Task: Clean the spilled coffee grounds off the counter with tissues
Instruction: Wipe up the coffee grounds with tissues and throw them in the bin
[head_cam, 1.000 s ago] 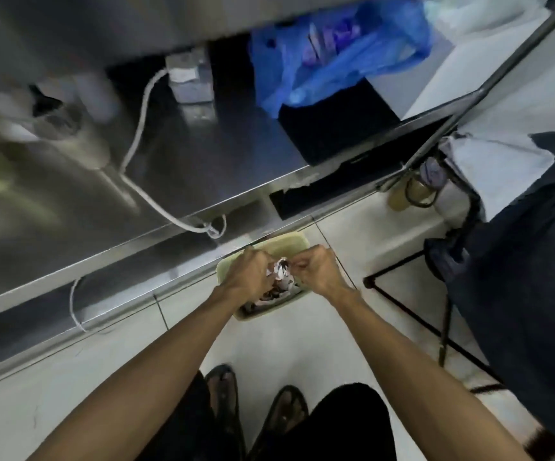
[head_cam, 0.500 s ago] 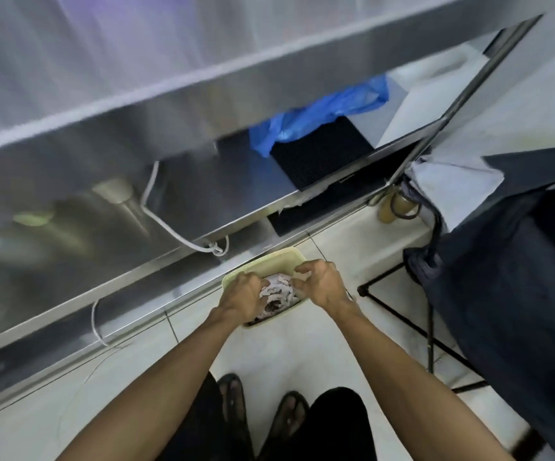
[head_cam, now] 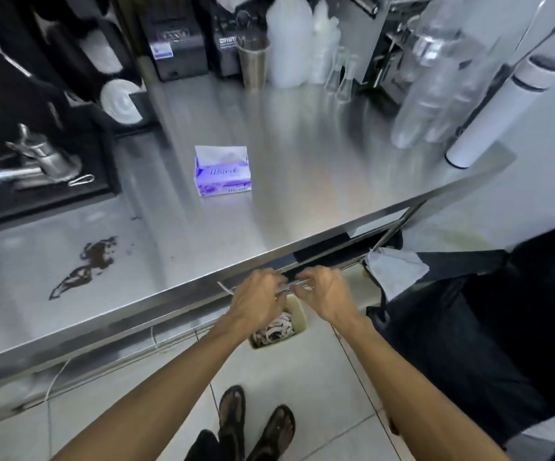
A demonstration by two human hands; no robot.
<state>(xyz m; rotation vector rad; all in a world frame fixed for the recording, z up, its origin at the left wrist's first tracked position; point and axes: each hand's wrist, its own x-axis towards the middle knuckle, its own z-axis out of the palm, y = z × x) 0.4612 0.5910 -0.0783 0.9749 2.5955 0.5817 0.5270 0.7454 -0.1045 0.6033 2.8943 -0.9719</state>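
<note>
Both of the person's hands are up at the front edge of the shiny stainless-steel bench (head_cam: 302, 161), directly above a small pale-yellow plastic bin (head_cam: 299, 314) that sits on the tiled floor. The left hand (head_cam: 258, 302) and the right hand (head_cam: 327, 294) are close together, with their fingertips nearly meeting. The fingers are curled inward and narrow. A thin pale streak shows between them, but it's too blurred for me to tell whether they're pinching anything. Down in the bin lie crumpled white tissues (head_cam: 274, 329) streaked with dark marks. The dark brown spilled coffee grounds (head_cam: 93, 257) lie on the bench top, well off to the person's left, smeared in a trailing patch. Further back, mid-bench, stands a purple-and-white tissue box (head_cam: 223, 171), well apart from both the spill and the hands.
</note>
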